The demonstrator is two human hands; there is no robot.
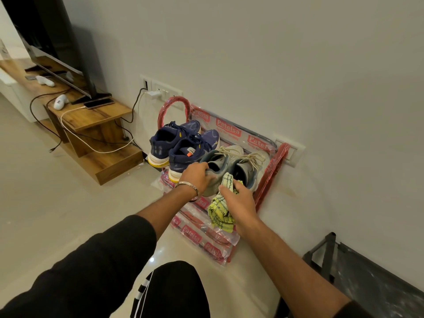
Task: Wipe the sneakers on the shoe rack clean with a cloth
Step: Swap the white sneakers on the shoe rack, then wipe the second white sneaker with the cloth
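Fingers (207, 170) of the left hand (196, 177) curl over the heel collar of the nearer grey sneaker (214, 177), gripping it, with a metal bracelet (187, 185) on that wrist. Beside it, the right hand (238, 201) closes round a yellow-green checked cloth (221, 208), whose upper end lies against the heel area between the two grey shoes while the rest hangs below the palm. A second grey sneaker (249, 171) stands just to the right, both with pale laces and toes toward the wall (275, 65). Both sit on the top tier of a red shoe rack (270, 173) still wrapped in printed plastic, next to a pair of navy sneakers (181, 145) with yellow-edged soles on the left. Further left, a wooden TV unit (96, 118) carries a phone (98, 103) on a white cable
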